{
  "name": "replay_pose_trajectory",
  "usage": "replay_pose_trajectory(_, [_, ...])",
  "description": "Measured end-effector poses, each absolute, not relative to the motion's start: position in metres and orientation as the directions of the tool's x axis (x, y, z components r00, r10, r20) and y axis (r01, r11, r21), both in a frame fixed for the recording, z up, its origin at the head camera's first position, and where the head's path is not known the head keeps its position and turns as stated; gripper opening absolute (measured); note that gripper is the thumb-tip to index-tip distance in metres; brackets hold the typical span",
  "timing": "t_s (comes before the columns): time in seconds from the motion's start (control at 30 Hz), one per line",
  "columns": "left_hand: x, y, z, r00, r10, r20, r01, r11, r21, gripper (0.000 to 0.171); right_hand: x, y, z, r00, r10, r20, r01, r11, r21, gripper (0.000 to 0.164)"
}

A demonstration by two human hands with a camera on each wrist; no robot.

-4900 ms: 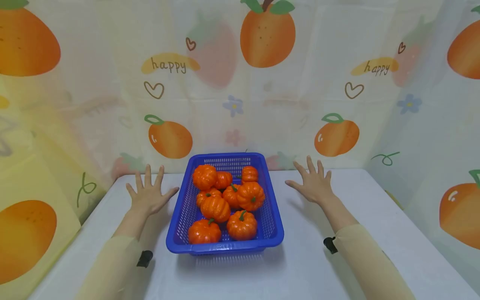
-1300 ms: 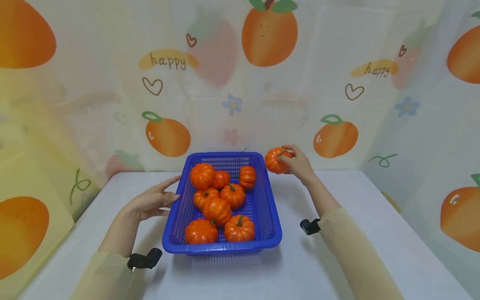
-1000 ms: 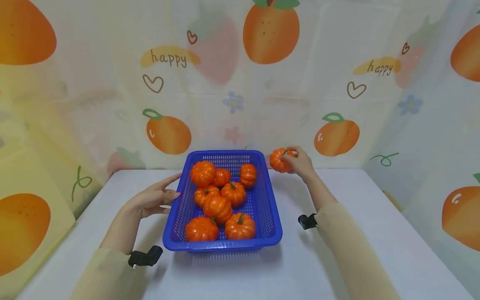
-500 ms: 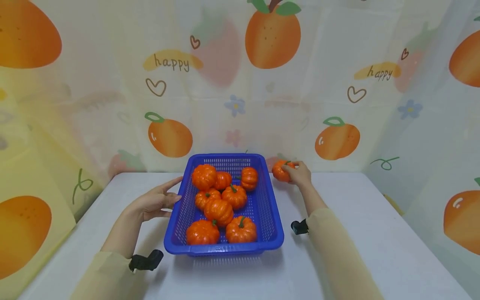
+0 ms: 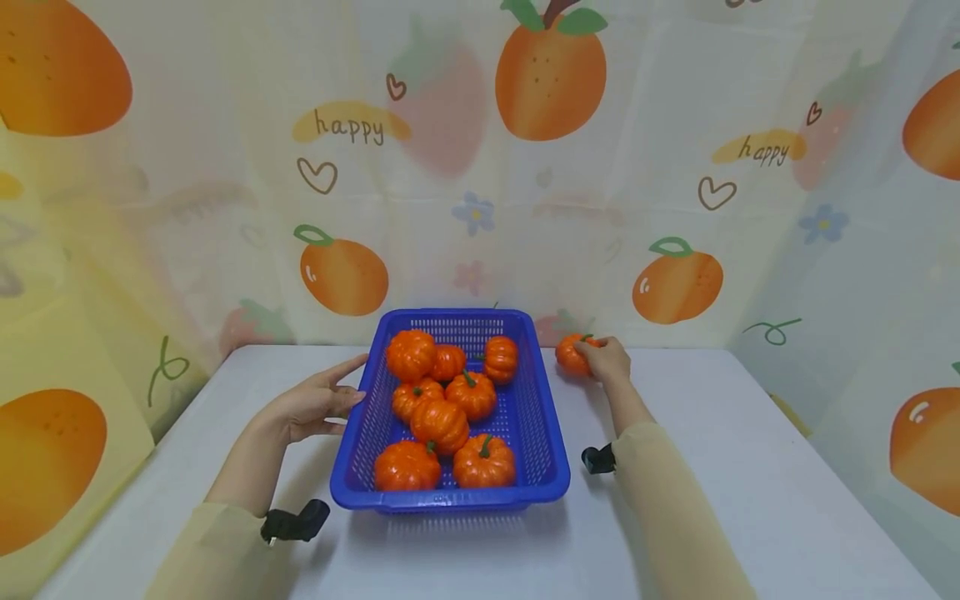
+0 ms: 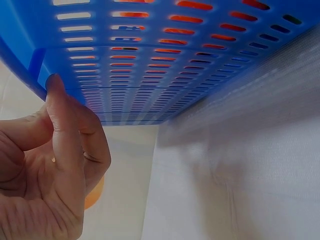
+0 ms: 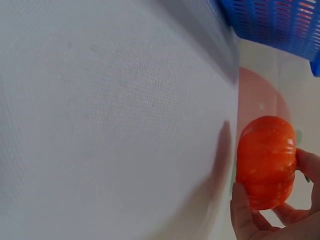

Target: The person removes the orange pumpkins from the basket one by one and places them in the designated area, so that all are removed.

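Note:
My right hand (image 5: 611,360) grips a small orange pumpkin (image 5: 572,356) low at the back of the table, right of the blue basket (image 5: 448,500). In the right wrist view, the thumb and fingers sit around the pumpkin (image 7: 266,162), its shadow close by on the table. The left hand (image 5: 311,408) is at the basket's left side. One fingertip touches the underside of the rim in the left wrist view, and the other fingers (image 6: 95,142) are bent loosely below. Several pumpkins (image 5: 440,427) with green stems lie inside the basket.
A white cloth covers the table (image 5: 720,500). Its back edge meets a fruit-printed curtain (image 5: 465,250), which also hangs at both sides. A black wrist camera (image 5: 295,522) sits on the left wrist, another camera (image 5: 598,458) on the right.
Earlier both hands were spread on either side of the basket. Since then the left came to the rim, and the right took a pumpkin out and lowered it toward the table.

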State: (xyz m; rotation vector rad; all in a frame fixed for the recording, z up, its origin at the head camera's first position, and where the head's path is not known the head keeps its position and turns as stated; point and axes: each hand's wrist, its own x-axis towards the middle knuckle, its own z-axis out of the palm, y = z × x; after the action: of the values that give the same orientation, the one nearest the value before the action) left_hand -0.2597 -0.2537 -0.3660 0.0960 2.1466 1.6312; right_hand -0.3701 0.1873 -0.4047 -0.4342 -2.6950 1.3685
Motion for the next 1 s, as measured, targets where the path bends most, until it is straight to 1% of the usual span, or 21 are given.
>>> replay_pose_trajectory(0.13, [-0.26, -0.254, -0.368, -0.901, 0.313, -0.299, -0.205, 0.299, 0.932, 0.079, -0.37, 0.192, -0.407, -0.952, 0.301, -0.058, 0.223, 0.552, -0.803, 0.061])
replay_pose_trajectory(0.23, [-0.261, -0.254, -0.369, -0.901, 0.313, -0.299, -0.205, 0.301, 0.931, 0.079, -0.37, 0.195, -0.409, -0.953, 0.291, -0.09, 0.24, 0.539, -0.808, 0.062])
replay_pose_trajectory(0.37, [-0.261, -0.255, -0.371, -0.901, 0.313, -0.299, -0.205, 0.301, 0.932, 0.079, -0.368, 0.197, -0.411, -0.955, 0.274, -0.115, 0.256, 0.561, -0.787, 0.063])
replay_pose_trajectory(0.6, [-0.261, -0.255, -0.369, -0.902, 0.314, -0.296, -0.202, 0.3, 0.932, 0.079, -0.369, 0.203, -0.415, -0.963, 0.241, -0.124, 0.247, 0.59, -0.768, 0.065])
replay_pose_trajectory(0.77, [-0.261, -0.255, -0.368, -0.904, 0.306, -0.299, -0.206, 0.303, 0.931, 0.078, -0.37, 0.206, -0.416, -0.964, 0.223, -0.142, 0.249, 0.585, -0.772, 0.069])
replay_pose_trajectory(0.87, [-0.261, -0.254, -0.367, -0.905, 0.303, -0.3, -0.208, 0.301, 0.931, 0.078, -0.37, 0.207, -0.415, -0.965, 0.221, -0.141, 0.245, 0.572, -0.783, 0.071])
replay_pose_trajectory(1.0, [-0.26, -0.254, -0.367, -0.904, 0.302, -0.302, -0.212, 0.295, 0.931, 0.078, -0.369, 0.207, -0.41, -0.967, 0.23, -0.11, 0.225, 0.568, -0.792, 0.071])
